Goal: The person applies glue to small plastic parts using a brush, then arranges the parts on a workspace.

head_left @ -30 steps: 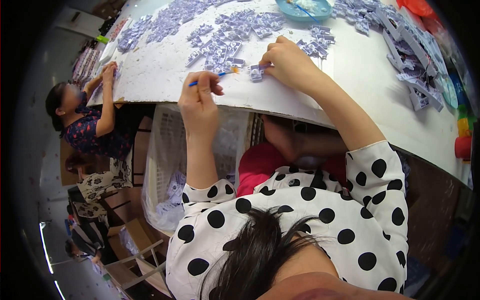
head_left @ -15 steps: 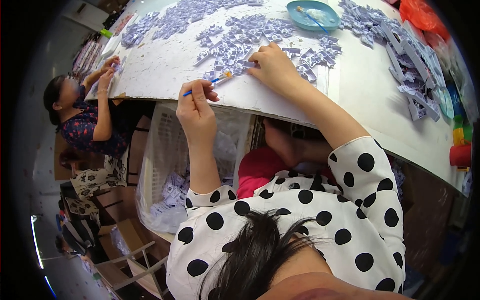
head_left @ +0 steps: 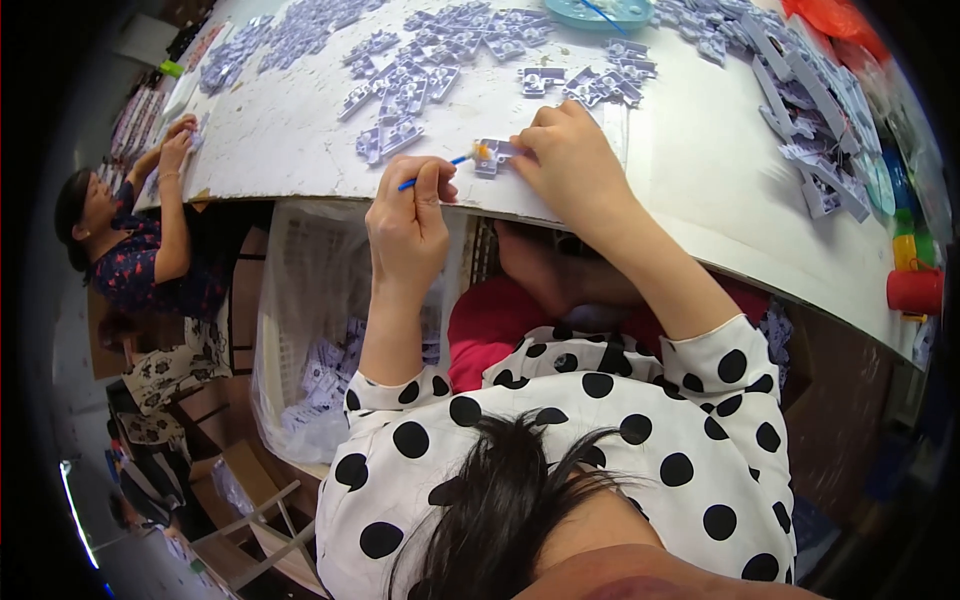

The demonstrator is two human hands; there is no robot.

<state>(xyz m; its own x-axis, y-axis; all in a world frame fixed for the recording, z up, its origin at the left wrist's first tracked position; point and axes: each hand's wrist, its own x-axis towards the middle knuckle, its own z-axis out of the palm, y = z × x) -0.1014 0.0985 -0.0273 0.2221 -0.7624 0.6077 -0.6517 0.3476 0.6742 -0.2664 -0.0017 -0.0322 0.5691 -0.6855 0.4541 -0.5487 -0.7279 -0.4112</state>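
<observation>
My left hand [head_left: 408, 215] is closed on a thin blue-handled paintbrush [head_left: 460, 159] with a yellowish tip. The tip touches or lies just over a small pale lavender plastic part [head_left: 487, 168] near the table's front edge. That part is pinched at its right end by the thumb and fingers of my right hand [head_left: 570, 150]. Many similar plastic parts [head_left: 405, 90] lie spread on the white table [head_left: 690, 180] beyond my hands. A few more parts [head_left: 605, 88] sit just past my right hand. Whether the brush leaves anything on the part is too small to tell.
A teal dish [head_left: 605, 20] with another blue stick stands at the far side. Longer grey plastic pieces [head_left: 790, 90] are heaped at right, near a red roll [head_left: 915, 290]. Below the table stands a plastic-lined crate [head_left: 265, 340] of parts. A co-worker [head_left: 140, 240] sits at left.
My right hand has brought a single part nearer, away from the group. My left hand has moved the brush tip to it. The whole view has shifted a little.
</observation>
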